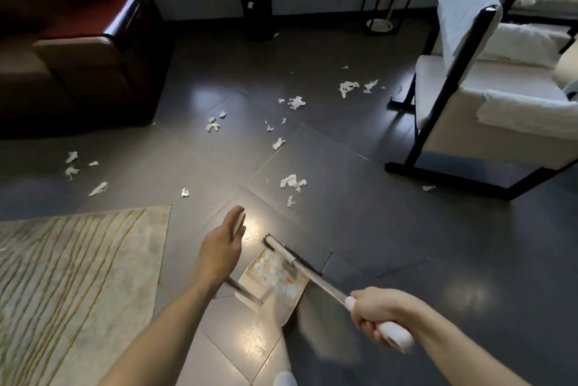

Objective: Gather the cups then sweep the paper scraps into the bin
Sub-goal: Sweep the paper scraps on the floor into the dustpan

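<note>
Grey tiles cover the floor (422,238), glossy enough to throw back patches of light. Along its far left edge stands a dark brown sofa (78,66), and at the right edge a white cushioned chair (500,97) on a black frame. A pale striped rug (78,276) lies over the near left corner of the floor. Against the wall at the far edge sits the black bin (256,15), upright and well apart from the person.

Near the middle of the near edge, a beige dustpan (264,276) rests on the floor, white scraps heaped inside it. The broom (291,255) lies with its dark bristles across the mouth of the dustpan, its shaft slanting back to the right. The right hand (380,313) is wrapped firmly around the broom's white grip. The left hand (223,248) hovers above the dustpan's metal handle with fingers straight and spread, holding nothing.

Torn paper scraps (294,181) are strewn over the floor between rug, sofa and chair, some just beyond the dustpan, others nearer the chair's legs.
</note>
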A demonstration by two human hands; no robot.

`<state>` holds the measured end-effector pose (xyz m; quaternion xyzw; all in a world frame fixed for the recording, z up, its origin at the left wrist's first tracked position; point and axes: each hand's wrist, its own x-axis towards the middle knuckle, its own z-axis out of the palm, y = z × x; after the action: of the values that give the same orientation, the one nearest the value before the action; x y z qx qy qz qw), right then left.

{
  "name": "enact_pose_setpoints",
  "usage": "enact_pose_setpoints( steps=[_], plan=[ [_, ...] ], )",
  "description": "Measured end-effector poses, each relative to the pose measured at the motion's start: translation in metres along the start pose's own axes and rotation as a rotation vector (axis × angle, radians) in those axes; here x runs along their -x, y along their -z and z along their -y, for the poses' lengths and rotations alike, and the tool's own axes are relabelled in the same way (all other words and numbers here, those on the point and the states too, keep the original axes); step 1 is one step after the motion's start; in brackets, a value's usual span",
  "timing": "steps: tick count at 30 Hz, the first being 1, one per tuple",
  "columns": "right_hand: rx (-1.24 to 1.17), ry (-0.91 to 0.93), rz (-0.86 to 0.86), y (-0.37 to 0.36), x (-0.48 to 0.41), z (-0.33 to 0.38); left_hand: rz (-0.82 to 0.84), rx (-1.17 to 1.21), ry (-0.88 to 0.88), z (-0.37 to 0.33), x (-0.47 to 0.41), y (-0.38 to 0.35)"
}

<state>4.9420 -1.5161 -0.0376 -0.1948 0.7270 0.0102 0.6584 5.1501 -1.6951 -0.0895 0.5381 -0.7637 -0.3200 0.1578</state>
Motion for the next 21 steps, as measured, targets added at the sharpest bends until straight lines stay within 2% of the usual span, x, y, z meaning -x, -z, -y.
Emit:
enact_pose_setpoints(
  steps=[5,11,21],
  plan=[
    [-0.267,-0.042,0.085,0.033,0.026,0.016,-0.010,0.034,0.007,0.008,-0.014,0.005],
    [-0.366,0.069,0.061,0.076,0.058,0.046,-0.112,0.098,0.034,0.015,-0.040,0.028],
    [-0.628,0.280,0.049,0.203,0.058,0.179,-0.381,0.071,0.014,-0.030,-0.177,0.082]
  ],
)
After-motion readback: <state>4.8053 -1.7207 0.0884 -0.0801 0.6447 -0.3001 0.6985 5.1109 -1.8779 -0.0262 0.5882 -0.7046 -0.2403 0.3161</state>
